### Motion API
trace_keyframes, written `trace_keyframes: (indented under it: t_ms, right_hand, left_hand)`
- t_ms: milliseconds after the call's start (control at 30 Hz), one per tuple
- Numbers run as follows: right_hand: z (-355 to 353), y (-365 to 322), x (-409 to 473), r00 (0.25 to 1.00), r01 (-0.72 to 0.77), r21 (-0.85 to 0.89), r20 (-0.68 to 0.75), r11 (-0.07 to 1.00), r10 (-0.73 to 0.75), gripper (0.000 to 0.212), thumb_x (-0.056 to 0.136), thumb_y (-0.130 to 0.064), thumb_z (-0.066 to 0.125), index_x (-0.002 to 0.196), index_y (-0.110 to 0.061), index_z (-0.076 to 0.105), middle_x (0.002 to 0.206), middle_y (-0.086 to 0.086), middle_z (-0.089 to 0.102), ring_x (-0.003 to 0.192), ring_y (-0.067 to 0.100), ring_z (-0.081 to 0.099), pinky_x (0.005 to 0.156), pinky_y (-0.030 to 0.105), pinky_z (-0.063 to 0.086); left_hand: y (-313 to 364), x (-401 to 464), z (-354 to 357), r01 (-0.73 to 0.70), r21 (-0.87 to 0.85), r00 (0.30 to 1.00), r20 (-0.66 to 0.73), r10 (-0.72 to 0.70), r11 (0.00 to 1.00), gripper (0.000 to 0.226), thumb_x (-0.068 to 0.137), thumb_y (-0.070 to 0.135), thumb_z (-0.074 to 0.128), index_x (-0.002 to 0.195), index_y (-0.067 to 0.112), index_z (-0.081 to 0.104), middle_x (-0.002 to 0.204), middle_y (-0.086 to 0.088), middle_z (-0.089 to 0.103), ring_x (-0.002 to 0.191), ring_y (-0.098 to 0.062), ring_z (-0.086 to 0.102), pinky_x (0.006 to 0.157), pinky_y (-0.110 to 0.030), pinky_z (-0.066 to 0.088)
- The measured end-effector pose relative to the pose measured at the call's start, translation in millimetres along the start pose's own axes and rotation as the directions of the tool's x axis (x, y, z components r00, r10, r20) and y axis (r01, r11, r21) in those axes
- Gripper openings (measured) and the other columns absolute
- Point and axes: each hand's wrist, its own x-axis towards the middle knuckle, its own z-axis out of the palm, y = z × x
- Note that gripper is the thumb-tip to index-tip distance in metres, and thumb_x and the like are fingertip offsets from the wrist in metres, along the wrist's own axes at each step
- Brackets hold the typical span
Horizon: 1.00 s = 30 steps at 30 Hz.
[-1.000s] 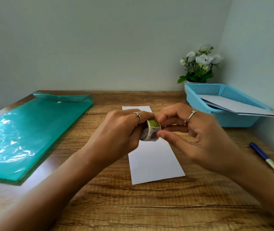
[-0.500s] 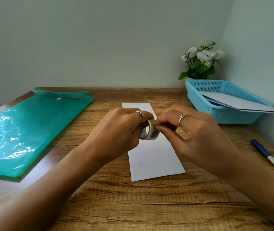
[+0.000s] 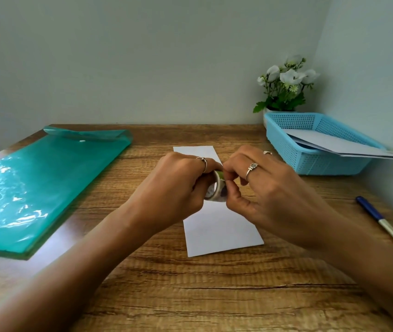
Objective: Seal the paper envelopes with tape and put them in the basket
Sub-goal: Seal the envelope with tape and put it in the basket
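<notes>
A white paper envelope (image 3: 217,226) lies lengthwise on the wooden desk (image 3: 190,295) in front of me. Above its middle, my left hand (image 3: 176,188) grips a small roll of patterned tape (image 3: 217,188). My right hand (image 3: 269,190) pinches at the top edge of the roll with thumb and forefinger. Both hands hide the envelope's middle. At the right back stands a light blue basket (image 3: 310,161) with white envelopes (image 3: 339,144) lying in it, their ends sticking out over its right rim.
A teal plastic folder (image 3: 37,185) covers the desk's left side. A blue and white pen (image 3: 387,226) lies near the right edge. A pot of white flowers (image 3: 286,85) stands behind the basket in the corner. Walls close the back and right.
My right hand turned over the roll, its fingertips moving from the roll's side to its top edge. The view tilted up slightly. The envelope stayed in place.
</notes>
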Motion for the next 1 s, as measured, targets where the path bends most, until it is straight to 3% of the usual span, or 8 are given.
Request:
trace_keyframes:
  t_ms: [100,267,367,433,567,700,833,1000]
  right_hand:
    - [-1,1,0,1.000,0.002,0.032,-0.010,0.999,-0.002,0.026,0.086,-0.027,0.043,0.099,-0.010,0.057,0.098,0.004,0.056,0.080,0.005,0.042,0.063,0.013,0.036]
    - [-4,6,-2,0.992,-0.036,0.301,-0.108,0.953,0.071,0.011,0.088,-0.022,0.055,0.096,-0.016,0.059,0.092,-0.008,0.056,0.080,0.004,0.052,0.071,0.015,0.047]
    - [-5,8,-2,0.977,-0.108,0.456,-0.116,0.883,0.179,0.025,0.085,-0.015,0.060,0.109,-0.017,0.062,0.095,-0.007,0.065,0.088,0.005,0.062,0.077,0.020,0.053]
    - [-6,10,-1,0.975,-0.133,0.504,-0.089,0.854,0.204,0.034,0.084,-0.017,0.061,0.118,-0.018,0.061,0.097,-0.006,0.067,0.091,0.005,0.064,0.080,0.022,0.055]
    - [-2,12,0,0.988,-0.087,0.388,-0.083,0.917,0.129,0.028,0.086,-0.021,0.064,0.114,-0.017,0.067,0.101,-0.003,0.067,0.093,0.008,0.062,0.080,0.025,0.052]
    - [-2,9,1,0.989,-0.065,0.369,-0.101,0.927,0.109,0.015,0.087,-0.020,0.062,0.096,-0.012,0.071,0.093,-0.001,0.065,0.084,0.011,0.061,0.072,0.028,0.050]
    - [-3,6,2,0.992,-0.050,0.337,-0.091,0.940,0.086,0.010,0.084,-0.015,0.062,0.091,-0.010,0.067,0.089,-0.002,0.063,0.079,0.010,0.058,0.069,0.027,0.049]
    - [-5,4,3,0.992,-0.034,0.251,-0.108,0.967,0.063,0.015,0.087,-0.024,0.053,0.091,-0.013,0.062,0.086,-0.005,0.059,0.077,0.007,0.051,0.066,0.024,0.046]
  left_hand:
    - [1,0,-1,0.012,-0.001,1.000,-0.004,-0.012,1.000,0.026,0.080,0.007,0.053,0.096,0.011,0.072,0.069,0.001,0.069,0.054,-0.007,0.055,0.050,-0.016,0.043]
    - [0,0,-2,0.056,-0.004,0.997,-0.057,-0.056,0.998,0.028,0.078,0.006,0.053,0.097,0.011,0.073,0.065,0.001,0.069,0.057,-0.009,0.052,0.054,-0.012,0.042]
    - [-2,0,-3,0.078,-0.032,0.994,-0.069,-0.080,0.996,0.029,0.079,0.006,0.051,0.098,0.011,0.073,0.069,0.000,0.070,0.075,-0.008,0.056,0.061,-0.015,0.046]
    - [-2,0,-4,0.085,-0.035,0.995,-0.057,-0.087,0.996,0.028,0.079,0.007,0.051,0.097,0.011,0.073,0.069,0.000,0.070,0.075,-0.009,0.056,0.061,-0.018,0.046]
    - [-4,0,-3,0.081,-0.019,0.996,-0.031,-0.082,0.997,0.024,0.081,0.009,0.053,0.094,0.012,0.073,0.068,0.000,0.070,0.057,-0.012,0.059,0.055,-0.025,0.044]
    - [-2,0,-3,0.077,-0.029,0.997,-0.030,-0.078,0.997,0.028,0.077,0.009,0.052,0.095,0.011,0.074,0.069,0.001,0.071,0.056,-0.006,0.056,0.056,-0.003,0.041]
    - [-1,0,-2,0.097,-0.054,0.995,-0.010,-0.097,0.994,0.028,0.079,0.009,0.052,0.096,0.013,0.074,0.067,0.004,0.069,0.052,-0.006,0.052,0.052,-0.004,0.038]
    - [0,2,-1,0.175,-0.134,0.985,0.008,-0.175,0.976,0.025,0.084,0.004,0.055,0.094,0.015,0.074,0.070,0.006,0.068,0.061,-0.008,0.059,0.052,-0.011,0.041]
